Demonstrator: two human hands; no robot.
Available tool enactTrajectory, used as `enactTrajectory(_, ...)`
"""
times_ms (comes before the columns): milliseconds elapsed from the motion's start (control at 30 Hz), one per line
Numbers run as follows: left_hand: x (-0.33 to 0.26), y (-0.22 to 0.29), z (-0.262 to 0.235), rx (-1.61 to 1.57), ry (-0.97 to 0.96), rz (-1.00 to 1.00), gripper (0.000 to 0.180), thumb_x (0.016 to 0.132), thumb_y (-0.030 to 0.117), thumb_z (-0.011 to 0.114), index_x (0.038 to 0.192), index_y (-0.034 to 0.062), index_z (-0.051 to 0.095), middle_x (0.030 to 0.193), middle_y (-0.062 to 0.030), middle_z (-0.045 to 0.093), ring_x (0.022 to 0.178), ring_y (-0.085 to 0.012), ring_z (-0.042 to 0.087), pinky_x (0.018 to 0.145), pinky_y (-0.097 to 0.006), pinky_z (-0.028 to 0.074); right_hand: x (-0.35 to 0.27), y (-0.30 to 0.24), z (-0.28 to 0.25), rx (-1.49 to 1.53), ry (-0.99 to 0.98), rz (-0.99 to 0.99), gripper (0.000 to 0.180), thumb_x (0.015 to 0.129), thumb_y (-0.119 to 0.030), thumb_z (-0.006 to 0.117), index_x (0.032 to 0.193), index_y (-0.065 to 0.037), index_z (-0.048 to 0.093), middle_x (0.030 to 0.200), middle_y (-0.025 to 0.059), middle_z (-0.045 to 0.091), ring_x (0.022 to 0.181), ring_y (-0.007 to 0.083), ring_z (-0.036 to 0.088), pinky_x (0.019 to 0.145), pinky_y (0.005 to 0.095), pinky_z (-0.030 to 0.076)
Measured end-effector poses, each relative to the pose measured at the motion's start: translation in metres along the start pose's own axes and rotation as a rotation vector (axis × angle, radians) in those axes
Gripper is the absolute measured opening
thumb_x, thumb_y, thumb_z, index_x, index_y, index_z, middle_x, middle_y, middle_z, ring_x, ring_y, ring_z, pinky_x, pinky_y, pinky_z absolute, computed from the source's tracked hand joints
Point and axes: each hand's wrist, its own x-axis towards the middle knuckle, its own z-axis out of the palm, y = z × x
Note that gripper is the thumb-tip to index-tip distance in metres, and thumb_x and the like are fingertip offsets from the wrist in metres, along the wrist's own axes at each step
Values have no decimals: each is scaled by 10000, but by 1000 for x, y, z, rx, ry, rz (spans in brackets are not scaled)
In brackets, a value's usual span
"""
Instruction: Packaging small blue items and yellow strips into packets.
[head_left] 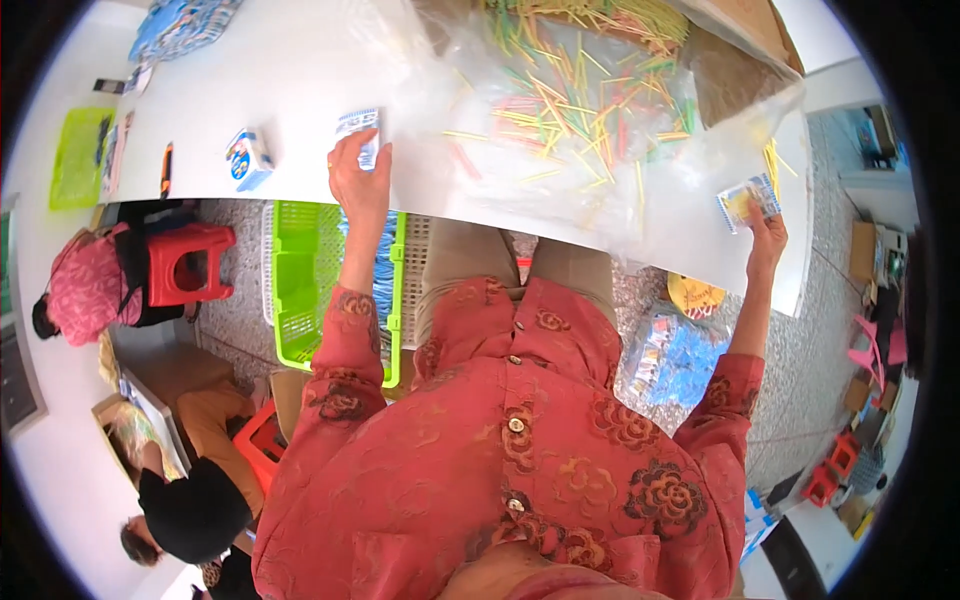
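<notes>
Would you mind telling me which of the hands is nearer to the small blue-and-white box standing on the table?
Left. The left hand, holding a small packet, is just right of the box; the right hand is far across the table.

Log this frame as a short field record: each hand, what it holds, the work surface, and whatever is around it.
left hand: grips small blue-and-white packet on the table
right hand: holds small printed packet near the table edge
surface: white table
on table: coloured sticks on clear plastic sheet; small blue box
below table: green basket, red stool
others: people seated at left
</notes>
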Motion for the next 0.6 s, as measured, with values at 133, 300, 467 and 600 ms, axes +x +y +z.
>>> enactTrajectory(133, 15, -49, -3, 244, 56, -45, 340, 692, 212, 713, 983, 61, 622, 1006, -109, 588, 958, -296, 521, 811, -393, 430, 29, 32, 0, 13, -19, 69, 236, 816, -124, 643, 1019, -9, 611, 896, 11, 621, 740, 62, 540, 651, 197, 418)
enactTrajectory(300, 26, -76, 3, 375, 2, -252, 435, 628, 312, 759, 943, 47, 618, 959, -139, 600, 891, -305, 538, 778, -404, 434, 43, 42, 2, -422, -20, 85, 319, 814, -259, 642, 1031, -27, 608, 820, 6, 591, 650, 71, 469, 606, 197, 393)
enactTrajectory(467, 36, -91, 4, 317, -84, -390, 415, 600, 362, 777, 844, 54, 644, 799, -83, 634, 800, -263, 577, 716, -364, 462, 33, 39, 17, -629, 156, -91, 433, 798, -310, 649, 1113, -23, 569, 886, 35, 586, 680, 110, 487, 628, 237, 423)
enactTrajectory(600, 41, -92, 2, 231, -63, -442, 398, 605, 353, 777, 841, 61, 647, 749, -65, 642, 709, -217, 601, 656, -328, 476, 27, 37, 17, -558, 292, -79, 469, 804, -318, 639, 1169, -40, 543, 1036, 62, 560, 776, 122, 511, 661, 257, 448)
